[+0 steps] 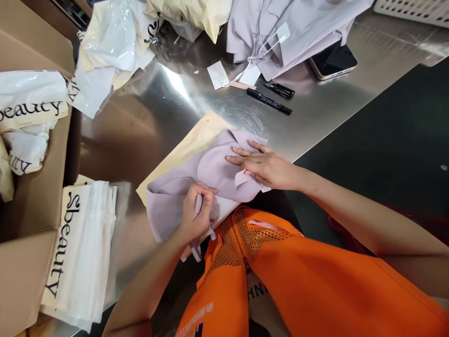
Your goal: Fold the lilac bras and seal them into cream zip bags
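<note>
Left hand point(199, 210): we pinch a lilac strap point(199, 202), perhaps gathering it.
Right hand point(268, 167): spread on the bra point(214, 167), perhaps flattening it.

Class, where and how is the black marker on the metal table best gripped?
Probably pinch the black marker across mid-barrel, coming from above on the wearer's side: it lies flat, slim and elongated, and the black snips lie close along its far side.
</note>
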### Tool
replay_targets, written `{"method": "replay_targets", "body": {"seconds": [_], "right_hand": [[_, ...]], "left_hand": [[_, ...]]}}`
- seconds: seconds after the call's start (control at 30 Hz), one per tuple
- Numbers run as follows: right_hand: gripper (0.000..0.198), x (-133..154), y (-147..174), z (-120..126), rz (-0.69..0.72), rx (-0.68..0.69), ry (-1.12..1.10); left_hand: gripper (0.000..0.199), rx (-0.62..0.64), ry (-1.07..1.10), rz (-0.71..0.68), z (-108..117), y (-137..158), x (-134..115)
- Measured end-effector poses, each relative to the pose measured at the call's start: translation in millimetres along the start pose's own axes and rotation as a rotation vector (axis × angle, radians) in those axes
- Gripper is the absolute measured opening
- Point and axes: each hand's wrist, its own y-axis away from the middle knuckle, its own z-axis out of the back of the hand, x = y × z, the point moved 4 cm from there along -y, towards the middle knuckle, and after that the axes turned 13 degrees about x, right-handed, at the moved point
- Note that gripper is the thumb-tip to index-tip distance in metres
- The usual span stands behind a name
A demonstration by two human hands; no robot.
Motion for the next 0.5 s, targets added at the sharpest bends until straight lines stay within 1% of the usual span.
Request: {"method": "replay_targets", "body": {"seconds": [0.1,0.17,0.23,0.3,0.4,0.5], "right_hand": [[0.038,-0.2,0.5,-0.8,-0.016,0.005,0.007],[0.041,-0.7,0.9,-1.5,-0.027,0.008,0.011],[0.041,-0.7,1.3,-2.2,-0.019,0.004,0.016],[0.038,-0.6,1.6,-2.6,-0.012,0.002,0.018],[0.039,-0.9,1.4,-2.9,-0.033,0.021,-0.009],[0.039,-1.6,1.1,-2.6,-0.064,0.043,-0.060]], "left_hand": [[0.016,0.046,-0.245,0.063,-2.9,-3.6,-4.2],[0.016,0.126,-0.445,0.041,-8.2,-6.6,-9.7],[0.023,0.192,-0.588,-0.017,-13.8,-8.0,-14.0],[0.023,0.232,-0.640,-0.067,-17.6,-7.3,-15.6],[0.020,0.280,-0.643,-0.101,-20.2,-3.1,-14.7],[0.018,0.265,-0.643,-0.102,-19.4,2.1,-12.8]]}}
